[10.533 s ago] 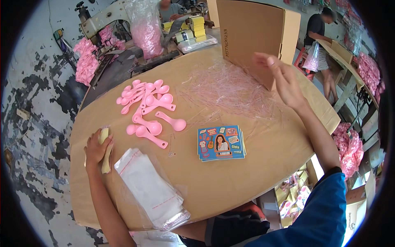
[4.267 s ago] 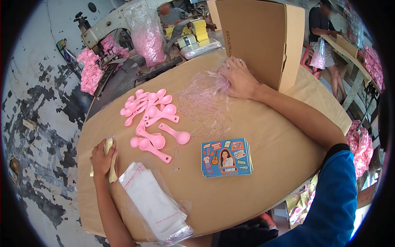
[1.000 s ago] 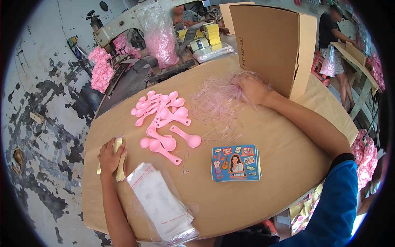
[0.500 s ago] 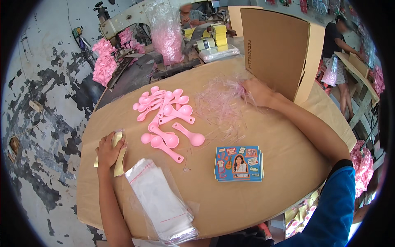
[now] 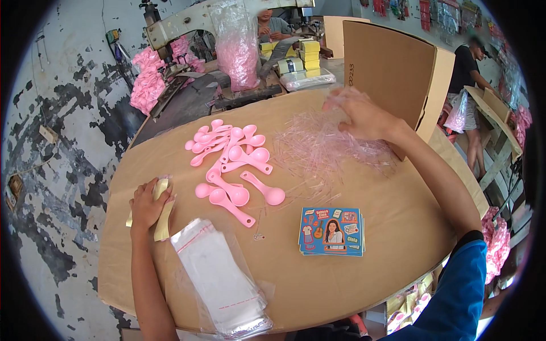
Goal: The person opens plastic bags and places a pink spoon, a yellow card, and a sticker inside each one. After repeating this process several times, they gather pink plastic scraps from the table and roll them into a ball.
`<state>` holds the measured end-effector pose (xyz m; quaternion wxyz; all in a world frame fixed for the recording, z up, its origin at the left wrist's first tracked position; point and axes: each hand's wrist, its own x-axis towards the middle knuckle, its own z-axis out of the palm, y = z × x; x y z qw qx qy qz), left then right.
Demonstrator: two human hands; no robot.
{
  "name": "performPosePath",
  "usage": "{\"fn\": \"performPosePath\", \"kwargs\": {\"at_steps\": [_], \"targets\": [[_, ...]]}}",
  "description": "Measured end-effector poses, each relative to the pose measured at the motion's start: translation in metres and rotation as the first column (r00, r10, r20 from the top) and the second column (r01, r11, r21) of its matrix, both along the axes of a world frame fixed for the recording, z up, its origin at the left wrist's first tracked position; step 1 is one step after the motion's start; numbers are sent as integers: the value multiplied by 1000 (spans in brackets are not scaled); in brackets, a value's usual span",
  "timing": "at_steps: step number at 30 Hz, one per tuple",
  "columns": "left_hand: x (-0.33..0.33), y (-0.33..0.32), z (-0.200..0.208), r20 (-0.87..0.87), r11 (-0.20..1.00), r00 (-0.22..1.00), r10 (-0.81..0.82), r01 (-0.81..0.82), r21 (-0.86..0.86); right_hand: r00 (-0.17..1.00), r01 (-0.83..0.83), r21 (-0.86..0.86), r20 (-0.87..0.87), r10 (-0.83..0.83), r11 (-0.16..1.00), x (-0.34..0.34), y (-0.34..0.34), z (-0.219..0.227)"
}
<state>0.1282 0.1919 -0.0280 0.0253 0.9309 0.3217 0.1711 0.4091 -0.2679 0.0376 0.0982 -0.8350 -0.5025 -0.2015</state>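
My left hand (image 5: pixel 147 206) rests at the left of the table, its fingers closed over a few pale yellow folded strips (image 5: pixel 163 219). Over a loose heap of thin clear pinkish plastic strips (image 5: pixel 318 142), my right hand (image 5: pixel 364 116) is raised, its thumb apart from the fingers. Motion smears those fingertips, and a pinkish blur lies around them. Pink plastic measuring spoons (image 5: pixel 230 196) are piled between my hands. Nearer to me lie a stack of clear plastic bags (image 5: pixel 219 273) and a stack of blue printed cards (image 5: pixel 331 232).
A tall cardboard box (image 5: pixel 392 74) stands behind my right hand. Beyond the table are a machine (image 5: pixel 193 20), a clear bag of pink items (image 5: pixel 236 57) and yellow packs (image 5: pixel 309 54). One person (image 5: pixel 273 28) sits behind; another (image 5: pixel 469 71) stands at the right.
My right hand has risen and moved slightly right, its fingers loosening from the bunched strips. The heap has spread to the right beneath it. My left hand stays on the yellow strips.
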Motion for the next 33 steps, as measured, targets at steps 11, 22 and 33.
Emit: {"fn": "performPosePath", "kwargs": {"at_steps": [11,22,33], "targets": [[1,2,0,-6,1000,1000,1,-1,3,1000,24,383,-19,-18,924,-8,11,-3],[-4,0,1,-21,1000,1000,22,-22,2,976,141,274,-202,-87,951,-8,6,7],[-4,1,4,-8,1000,1000,10,-10,20,980,115,59,-170,-104,992,25,-5,7]]}}
